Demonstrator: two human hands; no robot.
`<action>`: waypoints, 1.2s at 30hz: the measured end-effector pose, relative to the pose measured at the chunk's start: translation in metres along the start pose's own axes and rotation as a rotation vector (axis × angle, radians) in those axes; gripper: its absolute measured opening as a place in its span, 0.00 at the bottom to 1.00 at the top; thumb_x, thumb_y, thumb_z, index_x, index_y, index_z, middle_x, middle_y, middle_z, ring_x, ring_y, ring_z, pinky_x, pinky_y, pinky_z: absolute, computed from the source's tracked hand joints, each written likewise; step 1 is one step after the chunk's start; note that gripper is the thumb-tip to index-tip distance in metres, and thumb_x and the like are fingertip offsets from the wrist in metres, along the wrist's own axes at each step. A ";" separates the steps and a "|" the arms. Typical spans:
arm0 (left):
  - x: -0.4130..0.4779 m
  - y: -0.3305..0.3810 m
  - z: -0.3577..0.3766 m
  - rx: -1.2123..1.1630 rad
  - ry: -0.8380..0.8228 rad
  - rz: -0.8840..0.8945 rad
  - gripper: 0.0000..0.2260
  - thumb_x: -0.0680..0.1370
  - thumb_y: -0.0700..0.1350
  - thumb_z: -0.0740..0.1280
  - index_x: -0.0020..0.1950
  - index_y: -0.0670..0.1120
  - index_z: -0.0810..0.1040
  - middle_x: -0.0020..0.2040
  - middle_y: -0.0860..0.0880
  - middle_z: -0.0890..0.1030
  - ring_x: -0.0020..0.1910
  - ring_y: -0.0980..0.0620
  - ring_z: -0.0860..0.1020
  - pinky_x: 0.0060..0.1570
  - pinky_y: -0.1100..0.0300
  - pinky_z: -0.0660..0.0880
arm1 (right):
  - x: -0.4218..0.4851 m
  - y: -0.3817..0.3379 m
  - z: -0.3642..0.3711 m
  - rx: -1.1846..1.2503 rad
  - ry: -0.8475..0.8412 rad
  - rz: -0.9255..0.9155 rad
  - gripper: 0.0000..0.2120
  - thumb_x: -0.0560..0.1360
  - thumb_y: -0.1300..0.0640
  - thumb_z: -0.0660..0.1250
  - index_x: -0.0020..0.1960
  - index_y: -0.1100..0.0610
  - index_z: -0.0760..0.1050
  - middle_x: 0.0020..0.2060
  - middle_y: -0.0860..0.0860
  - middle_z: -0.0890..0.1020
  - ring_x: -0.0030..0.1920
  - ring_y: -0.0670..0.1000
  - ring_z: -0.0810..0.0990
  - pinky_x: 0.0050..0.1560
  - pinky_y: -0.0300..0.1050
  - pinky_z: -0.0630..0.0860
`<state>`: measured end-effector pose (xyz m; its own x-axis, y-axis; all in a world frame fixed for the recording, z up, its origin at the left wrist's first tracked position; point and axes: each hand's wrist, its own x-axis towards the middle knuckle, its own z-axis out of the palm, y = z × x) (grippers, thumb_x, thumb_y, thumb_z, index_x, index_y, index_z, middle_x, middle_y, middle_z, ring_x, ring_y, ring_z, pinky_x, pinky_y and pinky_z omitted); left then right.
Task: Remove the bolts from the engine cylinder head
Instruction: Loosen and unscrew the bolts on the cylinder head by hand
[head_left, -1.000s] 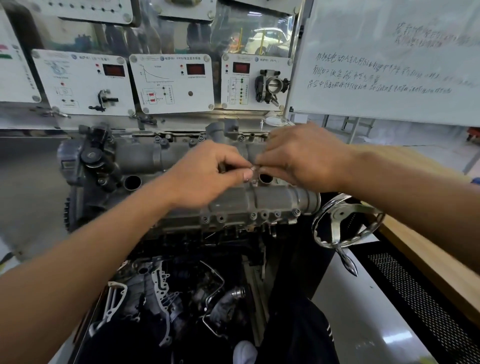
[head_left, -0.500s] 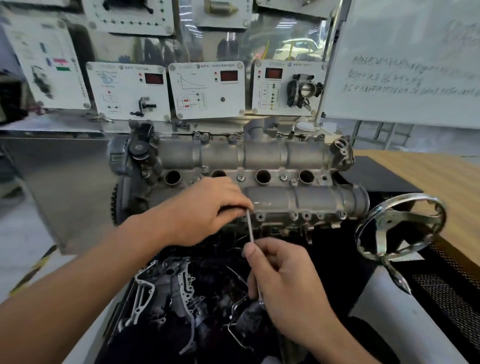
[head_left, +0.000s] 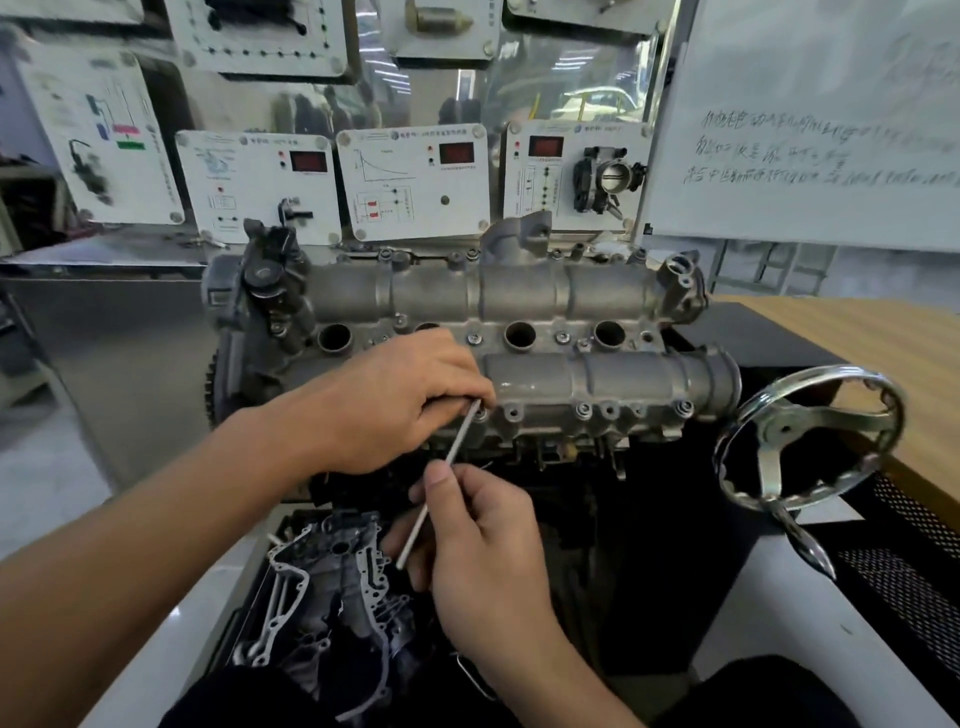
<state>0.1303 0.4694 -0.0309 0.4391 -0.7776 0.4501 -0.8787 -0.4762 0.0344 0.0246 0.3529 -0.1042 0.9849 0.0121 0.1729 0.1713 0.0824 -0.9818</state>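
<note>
White instrument panels (head_left: 413, 182) behind; grey cast-metal engine cylinder head (head_left: 597, 384) at centre, small silver bolts (head_left: 584, 411) along its front edge. Left hand (head_left: 395, 405) grips the top of a thin silver metal rod (head_left: 452, 457), right hand (head_left: 483, 551) pinches lower down.

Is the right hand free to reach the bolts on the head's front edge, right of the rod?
Probably yes: those bolts lie uncovered beyond the right hand, nothing between. It would first have to release the thin rod that both it and the left hand hold.
</note>
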 end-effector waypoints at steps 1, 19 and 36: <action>0.000 0.001 0.000 0.010 -0.006 0.002 0.09 0.79 0.39 0.67 0.57 0.46 0.84 0.50 0.52 0.81 0.51 0.58 0.72 0.55 0.62 0.68 | 0.000 -0.001 0.004 0.035 0.001 0.013 0.16 0.84 0.52 0.56 0.42 0.57 0.74 0.28 0.53 0.83 0.21 0.45 0.71 0.23 0.36 0.68; 0.011 0.003 -0.016 0.117 -0.208 0.058 0.11 0.82 0.40 0.62 0.59 0.48 0.82 0.49 0.56 0.80 0.48 0.61 0.66 0.52 0.64 0.66 | 0.019 0.013 0.059 0.378 0.215 -0.074 0.17 0.85 0.51 0.52 0.41 0.56 0.70 0.27 0.51 0.81 0.24 0.45 0.71 0.27 0.38 0.69; 0.024 -0.005 -0.032 -0.275 -0.315 -0.276 0.17 0.72 0.67 0.64 0.44 0.57 0.85 0.37 0.46 0.85 0.32 0.40 0.80 0.38 0.59 0.78 | 0.042 0.010 0.095 0.571 0.376 -0.174 0.18 0.85 0.53 0.52 0.40 0.58 0.71 0.28 0.52 0.79 0.26 0.48 0.71 0.29 0.41 0.70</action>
<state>0.1392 0.4665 0.0078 0.6600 -0.7444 0.1013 -0.7203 -0.5886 0.3670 0.0647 0.4484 -0.0993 0.9044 -0.3852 0.1836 0.3879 0.5630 -0.7298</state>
